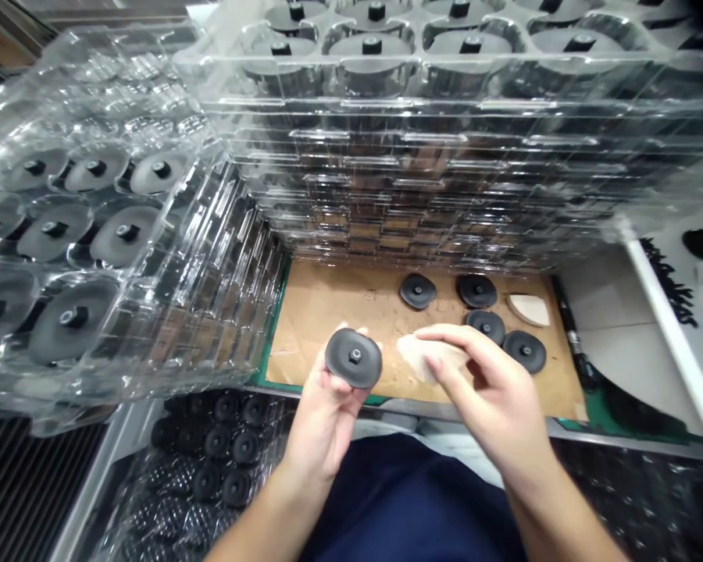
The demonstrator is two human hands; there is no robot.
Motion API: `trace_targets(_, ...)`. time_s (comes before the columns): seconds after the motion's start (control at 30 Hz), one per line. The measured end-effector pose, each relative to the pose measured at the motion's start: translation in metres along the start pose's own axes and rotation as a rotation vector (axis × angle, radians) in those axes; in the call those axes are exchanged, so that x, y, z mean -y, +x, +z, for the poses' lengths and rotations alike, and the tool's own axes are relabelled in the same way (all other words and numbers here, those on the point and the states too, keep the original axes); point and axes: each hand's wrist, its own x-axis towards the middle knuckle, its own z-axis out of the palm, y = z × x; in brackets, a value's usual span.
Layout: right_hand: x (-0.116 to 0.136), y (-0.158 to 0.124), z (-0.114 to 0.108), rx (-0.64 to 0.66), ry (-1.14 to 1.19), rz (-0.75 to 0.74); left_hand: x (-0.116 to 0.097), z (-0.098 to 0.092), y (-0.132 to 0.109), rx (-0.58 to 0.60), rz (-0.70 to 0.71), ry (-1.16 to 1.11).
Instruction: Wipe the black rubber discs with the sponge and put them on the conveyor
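In my left hand [328, 406] I hold a dark grey rounded disc part [343, 368] with a short black stub at its centre, stub side up. My right hand [492, 390] pinches a folded cream-white cloth or pad [419, 353] between thumb and fingers, a little to the right of the disc and apart from it. Several like parts lie on the brown cardboard [328, 297], among them one disc [418, 290] at the back and another disc [525, 352] just beyond my right hand. A second cream pad [529, 309] rests at the cardboard's right end.
Tall stacks of clear plastic trays wall off the back [387, 148] and left [205, 257]; their top trays hold grey discs. Below the bench edge at lower left, another clear tray [169, 492] carries dark discs. A white-edged panel [673, 328] stands at right.
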Motion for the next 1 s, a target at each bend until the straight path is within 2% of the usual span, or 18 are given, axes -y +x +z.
trace_targets(0.03, 0.017, -0.001, -0.005, 0.038, 0.07, -0.111, 0.001, 0.001, -0.001, 0.025, -0.017, 0.013)
trace_targets(0.1, 0.042, -0.003, -0.011, 0.149, 0.15, -0.227, 0.002, 0.003, -0.005, 0.069, -0.059, 0.028)
trace_targets(0.17, 0.053, -0.002, -0.013, 0.291, 0.156, -0.228, 0.003, 0.006, -0.007, 0.08, -0.085, 0.026)
trace_targets(0.23, 0.054, 0.0, -0.012, 0.361, 0.114, -0.222, 0.003, 0.009, -0.008, 0.087, -0.101, 0.02)
trace_targets(0.37, 0.046, -0.002, -0.008, 0.144, 0.088, -0.292, 0.001, 0.01, -0.008, 0.16, -0.094, -0.016)
trace_targets(0.4, 0.043, -0.005, -0.009, 0.145, 0.117, -0.266, 0.0, 0.009, -0.008, 0.165, -0.078, -0.016)
trace_targets(0.5, 0.031, -0.017, -0.02, 0.297, 0.181, -0.111, -0.002, 0.007, -0.007, 0.144, -0.048, 0.003)
trace_targets(0.53, 0.028, -0.02, -0.025, 0.289, 0.176, -0.058, -0.002, 0.008, -0.007, 0.143, -0.043, 0.003)
trace_targets(0.6, 0.027, -0.024, -0.033, 0.154, 0.139, 0.001, -0.002, 0.012, -0.007, 0.158, -0.03, 0.0)
trace_targets(0.67, 0.031, -0.022, -0.036, 0.05, 0.12, -0.072, -0.001, 0.017, -0.007, 0.189, -0.042, 0.001)
trace_targets(0.7, 0.034, -0.02, -0.035, 0.049, 0.122, -0.151, -0.001, 0.02, -0.007, 0.199, -0.053, 0.003)
trace_targets(0.77, 0.038, -0.015, -0.031, 0.138, 0.129, -0.284, -0.001, 0.021, -0.008, 0.189, -0.074, 0.011)
trace_targets(0.8, 0.039, -0.012, -0.028, 0.205, 0.136, -0.304, -0.001, 0.021, -0.008, 0.173, -0.08, 0.015)
trace_targets(0.9, 0.038, -0.004, -0.02, 0.336, 0.126, -0.249, 0.002, 0.016, -0.008, 0.131, -0.103, 0.017)
trace_targets(1.0, 0.036, -0.001, -0.014, 0.205, 0.129, -0.308, 0.005, 0.012, -0.009, 0.14, -0.121, 0.001)
